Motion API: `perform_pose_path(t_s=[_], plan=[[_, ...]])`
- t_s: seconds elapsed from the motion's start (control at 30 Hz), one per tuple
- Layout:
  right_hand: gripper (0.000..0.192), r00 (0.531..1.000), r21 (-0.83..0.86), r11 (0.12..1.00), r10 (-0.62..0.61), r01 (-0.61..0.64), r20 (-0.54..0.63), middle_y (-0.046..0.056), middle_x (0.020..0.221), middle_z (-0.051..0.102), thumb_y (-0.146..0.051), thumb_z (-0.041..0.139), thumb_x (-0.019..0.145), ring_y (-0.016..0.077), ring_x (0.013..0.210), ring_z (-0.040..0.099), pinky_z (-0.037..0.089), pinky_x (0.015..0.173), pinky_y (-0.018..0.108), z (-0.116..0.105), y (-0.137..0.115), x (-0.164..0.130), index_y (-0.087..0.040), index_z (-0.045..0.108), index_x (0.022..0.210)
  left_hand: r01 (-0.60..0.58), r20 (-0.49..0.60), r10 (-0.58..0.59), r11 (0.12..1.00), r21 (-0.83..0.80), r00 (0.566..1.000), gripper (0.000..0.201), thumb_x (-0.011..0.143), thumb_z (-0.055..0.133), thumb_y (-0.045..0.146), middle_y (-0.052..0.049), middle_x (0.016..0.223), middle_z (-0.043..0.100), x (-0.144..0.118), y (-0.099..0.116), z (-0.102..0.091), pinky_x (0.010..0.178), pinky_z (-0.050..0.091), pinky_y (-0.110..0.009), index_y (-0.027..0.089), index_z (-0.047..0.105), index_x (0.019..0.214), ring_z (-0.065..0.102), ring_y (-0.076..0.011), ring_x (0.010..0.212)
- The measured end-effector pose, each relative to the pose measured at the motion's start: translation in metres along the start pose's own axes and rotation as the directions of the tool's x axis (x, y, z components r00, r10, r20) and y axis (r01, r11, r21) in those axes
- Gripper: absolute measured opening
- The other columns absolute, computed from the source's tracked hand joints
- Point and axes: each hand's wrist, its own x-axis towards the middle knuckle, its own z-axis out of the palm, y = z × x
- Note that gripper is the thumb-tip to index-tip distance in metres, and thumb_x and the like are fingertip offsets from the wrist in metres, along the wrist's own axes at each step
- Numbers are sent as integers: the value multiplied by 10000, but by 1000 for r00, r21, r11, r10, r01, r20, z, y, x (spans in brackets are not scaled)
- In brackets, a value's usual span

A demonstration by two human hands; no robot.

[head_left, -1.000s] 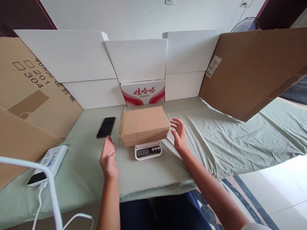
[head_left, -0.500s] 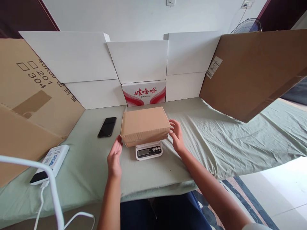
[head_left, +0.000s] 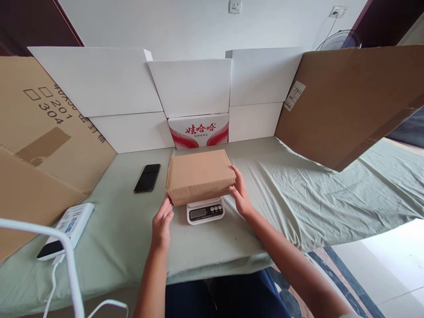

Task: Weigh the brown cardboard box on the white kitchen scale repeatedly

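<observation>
A brown cardboard box (head_left: 198, 174) rests on a small white digital scale (head_left: 205, 211) on the green cloth. My left hand (head_left: 162, 223) touches the box's lower left corner with its fingertips. My right hand (head_left: 240, 194) presses against the box's right side, fingers along the edge. Both hands clasp the box from opposite sides. The scale's display and buttons show in front, below the box.
A black phone (head_left: 147, 177) lies left of the box. A white power bank (head_left: 68, 225) with a cable sits at the near left. White boxes (head_left: 188, 86), a red-printed carton (head_left: 198, 129) and large cardboard sheets (head_left: 347, 97) wall the table (head_left: 298, 194).
Both hands moved in from the open air beside the box and now touch its left and right sides. The box stays on the scale.
</observation>
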Motion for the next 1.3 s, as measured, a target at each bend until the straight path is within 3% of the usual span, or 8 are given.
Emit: perform_pose_path(t_s=[0.2,0.37,0.47,0.57,0.73,0.87,1.3], plan=[[672,999,3,1000,2,-2,-32,52,1656,314,-578,473,972,322,1510,357,425,1172,542,0,-16,7,-357,269,1573,-22,11,21,999,45,1000,724,812,680,421,-173,1485,566,10,11,1,1197,354,-523,140,552,1467,471,-378,1422],[627,993,-3,994,-113,113,-40,32,1654,320,-535,465,977,300,1501,376,431,1179,509,1,-33,54,-367,286,1555,-118,78,119,993,-18,990,699,802,666,385,-143,1508,553,68,44,21,1204,348,-501,137,573,1449,454,-363,1442],[640,989,25,990,-134,136,-68,33,1663,300,-500,482,959,289,1516,346,419,1183,494,10,-16,87,-340,300,1552,-122,134,124,992,-22,983,658,790,650,338,-126,1474,592,108,45,37,1214,331,-475,131,607,1413,459,-341,1443],[675,991,43,993,-105,109,-82,57,1665,302,-505,488,934,294,1523,325,367,1213,505,21,20,103,-290,311,1549,-130,123,131,991,-16,984,630,778,617,304,-127,1442,619,131,28,48,1204,340,-453,127,626,1383,486,-324,1426],[776,996,75,996,-46,51,-76,87,1675,278,-544,539,886,302,1538,295,322,1239,512,32,61,100,-237,288,1553,-88,155,82,996,34,985,629,788,573,326,-128,1431,625,135,-3,47,1195,339,-431,112,607,1379,484,-304,1426],[778,996,70,997,-19,25,-84,77,1674,288,-546,538,883,287,1555,264,241,1278,511,31,62,100,-232,293,1551,-62,144,58,998,22,988,614,788,573,318,-120,1447,612,133,-9,47,1202,326,-420,132,611,1372,473,-294,1436],[813,998,86,994,66,-65,-9,50,1693,259,-529,548,873,257,1562,253,202,1297,502,29,64,108,-238,258,1574,7,86,-8,1000,15,996,610,777,563,298,-99,1448,617,136,-17,49,1215,316,-443,156,633,1365,450,-301,1454]])
